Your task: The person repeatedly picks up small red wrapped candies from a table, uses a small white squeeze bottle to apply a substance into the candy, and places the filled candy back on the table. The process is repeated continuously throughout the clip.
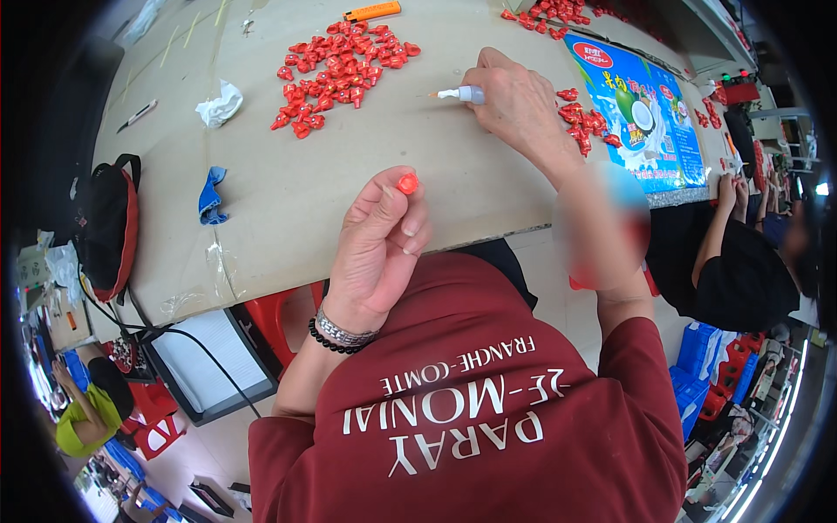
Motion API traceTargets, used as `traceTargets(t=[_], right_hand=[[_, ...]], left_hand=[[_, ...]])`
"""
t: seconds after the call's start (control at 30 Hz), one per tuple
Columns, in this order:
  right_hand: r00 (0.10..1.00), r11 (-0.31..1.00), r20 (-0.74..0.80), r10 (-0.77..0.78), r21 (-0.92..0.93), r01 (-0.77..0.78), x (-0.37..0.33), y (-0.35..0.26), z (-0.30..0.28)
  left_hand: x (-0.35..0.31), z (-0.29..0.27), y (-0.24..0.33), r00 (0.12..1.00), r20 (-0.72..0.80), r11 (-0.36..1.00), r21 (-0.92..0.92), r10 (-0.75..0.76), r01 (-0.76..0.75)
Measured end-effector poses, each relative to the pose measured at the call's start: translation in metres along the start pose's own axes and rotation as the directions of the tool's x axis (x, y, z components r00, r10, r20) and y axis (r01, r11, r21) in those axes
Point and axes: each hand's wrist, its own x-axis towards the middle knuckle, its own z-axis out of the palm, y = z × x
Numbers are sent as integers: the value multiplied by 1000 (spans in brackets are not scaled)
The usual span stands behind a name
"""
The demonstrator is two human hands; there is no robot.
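Note:
Pinched between the thumb and fingers of my left hand (380, 235) is a small red plastic piece (407, 183), raised over the table's near edge. Farther right, my right hand (520, 103) closes around a small translucent bottle with a white needle tip (459, 93), which points left. A loose pile of similar red pieces (336, 74) lies on the tabletop beyond my left hand. More red pieces (586, 120) are scattered just right of my right hand. What is printed or shaped on these pieces is too small to make out.
On the table (288, 174) are an orange cutter (373, 11), a crumpled tissue (220, 105), a blue scrap (212, 197) and a pen (138, 116). A blue coconut-printed sheet (641, 113) lies at the right. A black-and-red bag (113, 228) stands left; a co-worker (737, 261) sits right.

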Motion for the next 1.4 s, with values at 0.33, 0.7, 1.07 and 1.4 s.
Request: traceTargets(t=[0.33,0.7,1.07,1.4], right_hand=[[953,166,198,231,957,-239,-17,-8,-12],[988,-31,-48,149,998,53,-51,-26,-3],[951,358,-302,61,896,262,-59,-36,-21],[947,273,-234,222,947,170,-71,-35,-15]], left_hand=[[2,-2,-3,1000,-3,1000,-26,-6,5],[4,-5,-2,1000,9,998,-65,-5,6],[6,-3,-2,1000,0,1000,2,4,-4],[4,3,-2,978,21,937,281,207,-205]])
